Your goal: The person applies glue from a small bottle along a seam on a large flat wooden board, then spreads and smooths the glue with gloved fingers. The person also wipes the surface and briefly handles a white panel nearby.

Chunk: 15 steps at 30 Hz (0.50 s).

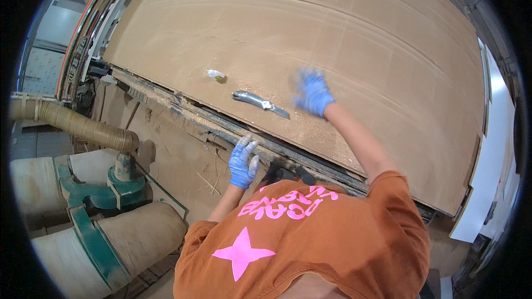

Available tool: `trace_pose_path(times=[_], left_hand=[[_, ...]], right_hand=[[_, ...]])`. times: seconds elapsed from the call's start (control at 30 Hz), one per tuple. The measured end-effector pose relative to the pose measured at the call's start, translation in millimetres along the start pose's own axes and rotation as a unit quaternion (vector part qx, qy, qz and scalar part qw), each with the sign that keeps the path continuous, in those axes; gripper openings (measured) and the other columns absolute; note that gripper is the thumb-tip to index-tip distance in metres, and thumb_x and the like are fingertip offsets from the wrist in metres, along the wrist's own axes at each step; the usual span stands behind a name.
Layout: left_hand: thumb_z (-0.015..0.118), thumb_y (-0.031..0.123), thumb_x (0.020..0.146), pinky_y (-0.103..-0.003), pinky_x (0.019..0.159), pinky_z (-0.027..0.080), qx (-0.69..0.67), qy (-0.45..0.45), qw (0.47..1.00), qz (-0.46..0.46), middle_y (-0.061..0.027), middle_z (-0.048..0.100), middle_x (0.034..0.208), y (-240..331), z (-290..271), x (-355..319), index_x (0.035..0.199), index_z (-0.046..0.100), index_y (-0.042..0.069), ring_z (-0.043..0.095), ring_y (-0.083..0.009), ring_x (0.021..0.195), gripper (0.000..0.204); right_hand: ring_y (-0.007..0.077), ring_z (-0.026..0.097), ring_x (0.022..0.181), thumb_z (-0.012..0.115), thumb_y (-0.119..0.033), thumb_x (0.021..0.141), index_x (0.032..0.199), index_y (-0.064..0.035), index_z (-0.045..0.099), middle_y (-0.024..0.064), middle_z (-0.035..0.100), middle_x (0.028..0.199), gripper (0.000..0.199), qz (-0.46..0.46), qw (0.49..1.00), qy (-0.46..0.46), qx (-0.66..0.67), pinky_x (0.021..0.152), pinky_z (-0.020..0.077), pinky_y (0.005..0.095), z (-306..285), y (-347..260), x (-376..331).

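Observation:
My right hand (314,94), in a blue glove, is over a large brown board (377,116), fingers spread and smeared by motion. Nothing shows in it; whether the palm touches the board I cannot tell. Pale dust and shavings lie around it. To its left is a grey utility knife (252,99) with its blade out, lying on the board. Beyond the knife sits a small crumpled white and yellow-green object (215,75), its kind unclear. My left hand (243,163), gloved too, rests by the dusty near edge with fingers extended and thumb apart, holding nothing visible.
At the lower left stands a dust collector with large cloth bags (138,238), a green frame (91,238) and a ribbed hose (77,127). Stacked panels (83,39) lean at the far left. A white panel (485,171) borders the board's right side.

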<state>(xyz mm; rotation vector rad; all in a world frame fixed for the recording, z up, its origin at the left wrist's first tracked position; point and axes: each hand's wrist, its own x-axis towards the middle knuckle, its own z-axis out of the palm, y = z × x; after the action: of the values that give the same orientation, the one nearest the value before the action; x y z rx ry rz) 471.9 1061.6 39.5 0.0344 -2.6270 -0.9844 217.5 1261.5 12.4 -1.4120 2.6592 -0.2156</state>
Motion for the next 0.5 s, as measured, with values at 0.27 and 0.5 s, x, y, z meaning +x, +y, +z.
trace_pose_path(times=[0.27,0.5], left_hand=[[0.059,0.021,0.086,-0.044,0.102,0.040,0.009,0.015,1.000,-0.025,-0.0180,0.056,0.130,-33,-28,-1,0.119,0.062,0.008,0.054,-0.0363,0.118,0.036],[0.071,0.017,0.081,-0.038,0.103,0.040,-0.037,0.132,0.981,-0.134,-0.0190,0.052,0.133,-109,-34,43,0.132,0.048,0.003,0.051,-0.0329,0.122,0.057]], right_hand=[[0.0348,0.029,0.138,0.049,-0.055,0.088,0.140,-0.0102,0.043,0.0205,0.034,0.148,0.069,0.114,0.982,0.110,0.100,0.116,0.0125,0.0495,20,13,42],[0.0338,0.042,0.129,0.057,-0.042,0.087,0.134,-0.0110,0.050,0.0157,0.050,0.135,0.057,-0.062,0.979,0.133,0.144,0.109,0.0242,0.0552,12,-77,43]])
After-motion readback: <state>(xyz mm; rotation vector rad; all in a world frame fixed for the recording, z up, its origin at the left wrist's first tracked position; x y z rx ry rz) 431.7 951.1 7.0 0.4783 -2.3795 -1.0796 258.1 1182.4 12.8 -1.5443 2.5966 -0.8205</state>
